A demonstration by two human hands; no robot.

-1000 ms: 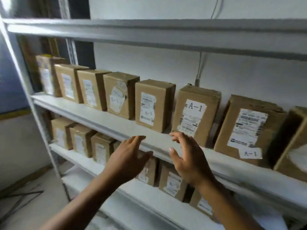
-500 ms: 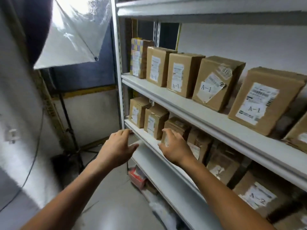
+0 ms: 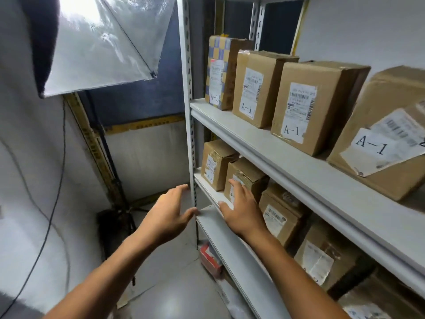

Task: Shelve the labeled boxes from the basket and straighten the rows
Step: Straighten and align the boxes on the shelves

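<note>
— White wall on the left, a softbox light (image 3: 101, 42) on a dark stand (image 3: 115, 217) with its cable (image 3: 54, 203) trailing down the wall, then the grey shelving upright (image 3: 187, 111). Where are the hands?

— Both low and forward. The left hand (image 3: 166, 217) hangs in the air just left of the upright, fingers spread and loosely straight, holding nothing. The right hand (image 3: 242, 209) is past the upright, fingers extended, empty too, its fingertips against or very close to the front of the second box (image 3: 247, 180) on the middle shelf (image 3: 208, 187); I can't tell if they actually touch.

— And the boxes?

— On the upper shelf (image 3: 264, 143), a checkered box (image 3: 220, 72) at the far left, then three brown boxes (image 3: 262, 88) marked A-1; the rightmost one (image 3: 379, 139) sits skewed with its label peeling. The middle shelf has a row of smaller boxes (image 3: 215, 163) running right behind the arm. A red item (image 3: 209, 256) lies on the floor under the lowest shelf. No basket in view.

— So which step?

— Straightening, I'd judge, not shelving: nothing is carried, and both hands are shaped to bracket the left end of the middle row.

— Next move?

— Probably set a palm on each side of the first two boxes and square them to the shelf edge. The left hand needs to clear the upright first. Light boxes like these slide easily, so a gentle push, or they'll bump the neighbours out of line.
</note>
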